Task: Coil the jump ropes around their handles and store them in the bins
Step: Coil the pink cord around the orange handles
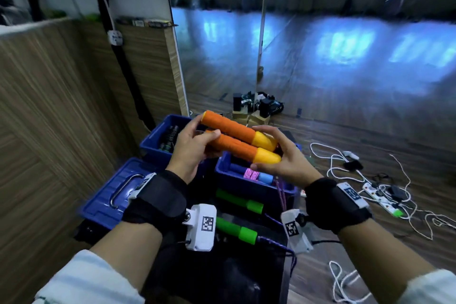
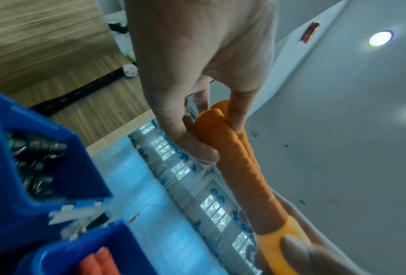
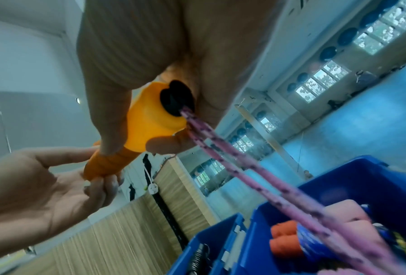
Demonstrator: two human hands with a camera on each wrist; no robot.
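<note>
Now | left hand fingers grip orange handles | right hand fingers pinch yellow ends

Handles: two orange foam-wrapped jump-rope handles with yellow plastic caps, side by side, tilted, held above the bins.
Rope: pink speckled cord, running from the black cap ends down toward the bins.
Bins: blue plastic bins, open, holding other coiled ropes.

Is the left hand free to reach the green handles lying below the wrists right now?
Probably not yet. The left hand grips the foam ends of the orange handles, and the right hand holds their yellow caps. The green handles lie uncovered, so nothing blocks the way once it lets go.
</note>
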